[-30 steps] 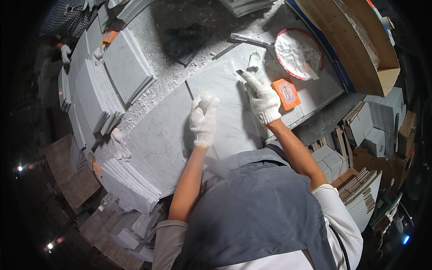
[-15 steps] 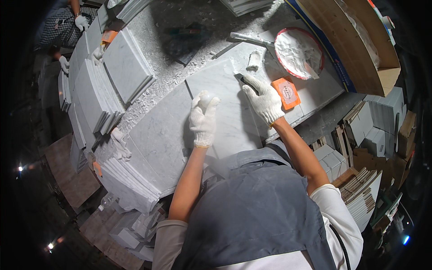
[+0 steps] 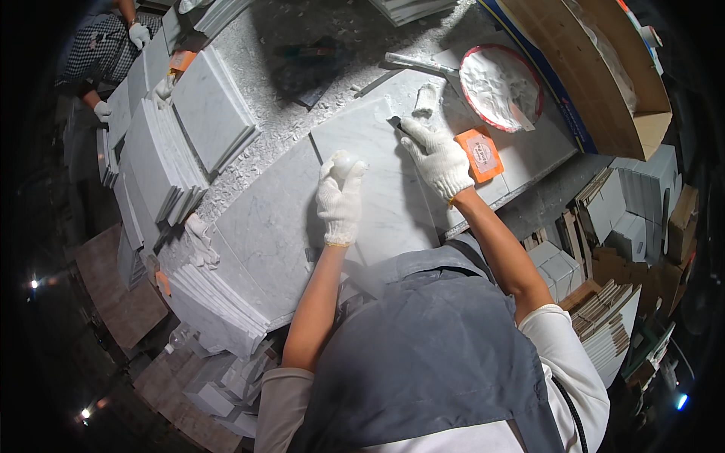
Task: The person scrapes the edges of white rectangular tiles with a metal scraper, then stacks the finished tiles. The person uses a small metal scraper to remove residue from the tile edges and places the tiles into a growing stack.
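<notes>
Both my hands wear white knit gloves over a large pale marble tile. My left hand is closed around a small round whitish lump, held between thumb and fingers. In my right hand is a dark flat scraper; only its tip shows past the fingers, at the tile's upper part. Right of that hand sits an orange box. Beyond it stands a red-rimmed round tub of white paste, and a crumpled white cloth or glove lies nearby.
Leaning stacks of marble tiles stand at the left, with more near my left arm. A cardboard box stands at the far right. Pale debris covers the bench. Another person's gloved hand is at the far left.
My right hand has turned and shifted slightly left, its fingers now covering most of the scraper. My left hand has barely moved. At the far left, the other person's lower hand has shifted slightly.
</notes>
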{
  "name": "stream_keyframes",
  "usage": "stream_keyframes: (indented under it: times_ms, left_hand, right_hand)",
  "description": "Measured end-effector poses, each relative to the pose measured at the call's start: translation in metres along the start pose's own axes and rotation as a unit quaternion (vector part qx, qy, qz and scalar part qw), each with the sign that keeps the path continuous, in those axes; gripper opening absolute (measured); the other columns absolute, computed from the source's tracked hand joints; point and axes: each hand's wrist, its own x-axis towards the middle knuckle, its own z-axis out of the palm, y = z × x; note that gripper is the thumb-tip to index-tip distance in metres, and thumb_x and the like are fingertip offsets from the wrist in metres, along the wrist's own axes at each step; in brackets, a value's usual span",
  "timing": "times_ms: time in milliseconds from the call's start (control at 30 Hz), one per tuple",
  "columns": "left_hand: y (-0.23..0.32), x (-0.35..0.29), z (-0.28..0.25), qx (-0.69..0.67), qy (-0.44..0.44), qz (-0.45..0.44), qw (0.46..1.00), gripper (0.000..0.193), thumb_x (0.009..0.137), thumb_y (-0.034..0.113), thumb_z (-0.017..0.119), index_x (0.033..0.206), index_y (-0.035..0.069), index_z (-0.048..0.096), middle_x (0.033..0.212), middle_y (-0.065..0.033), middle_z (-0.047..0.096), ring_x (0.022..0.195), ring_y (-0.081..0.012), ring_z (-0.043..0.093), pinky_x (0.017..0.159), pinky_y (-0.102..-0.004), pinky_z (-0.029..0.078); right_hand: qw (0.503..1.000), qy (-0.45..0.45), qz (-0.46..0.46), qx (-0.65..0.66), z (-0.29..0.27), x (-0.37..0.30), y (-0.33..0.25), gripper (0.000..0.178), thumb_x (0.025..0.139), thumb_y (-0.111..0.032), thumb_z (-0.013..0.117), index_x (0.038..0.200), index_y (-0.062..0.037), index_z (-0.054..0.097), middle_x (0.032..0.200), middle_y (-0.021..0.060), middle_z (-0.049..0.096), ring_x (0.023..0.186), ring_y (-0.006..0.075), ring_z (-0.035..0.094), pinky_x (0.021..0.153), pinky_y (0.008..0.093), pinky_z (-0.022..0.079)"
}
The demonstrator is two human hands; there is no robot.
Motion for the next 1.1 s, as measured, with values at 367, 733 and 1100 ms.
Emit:
stream_keyframes:
  times_ms: [367, 733, 1100]
  left_hand:
    - [0.006, 0.018, 0.000, 0.260, 0.010, 0.163, 0.952, 0.049, 0.090, 0.030, 0.078, 0.134, 0.016, 0.062, 0.118, -0.0137, 0.068, 0.111, -0.0316, 0.067, 0.094, -0.0437, 0.054]
    - [0.024, 0.042, 0.016, 0.579, 0.005, 0.280, 0.766, 0.043, 0.083, 0.046, 0.079, 0.120, 0.029, 0.067, 0.102, 0.0007, 0.068, 0.095, -0.0236, 0.068, 0.077, -0.0432, 0.056]
    - [0.036, 0.046, 0.021, 0.629, 0.008, 0.353, 0.693, 0.027, 0.087, 0.043, 0.074, 0.099, 0.024, 0.061, 0.087, 0.0001, 0.059, 0.080, -0.0213, 0.065, 0.064, -0.0414, 0.055]
  right_hand:
    - [0.999, 0.049, -0.008, -0.023, -0.004, -0.028, 0.008, 0.038, 0.100, -0.030, 0.066, 0.136, -0.0191, 0.067, 0.118, 0.0140, 0.072, 0.102, 0.0316, 0.071, 0.088, 0.0371, 0.058]
    - [0.993, 0.109, -0.023, 0.037, 0.006, -0.037, 0.028, 0.041, 0.099, -0.027, 0.069, 0.136, -0.0098, 0.067, 0.124, 0.0155, 0.071, 0.109, 0.0308, 0.070, 0.095, 0.0370, 0.056]
    - [0.997, 0.074, -0.008, 0.014, 0.002, -0.039, 0.028, 0.042, 0.104, -0.026, 0.060, 0.145, -0.0187, 0.058, 0.122, 0.0145, 0.071, 0.110, 0.0287, 0.069, 0.098, 0.0354, 0.051]
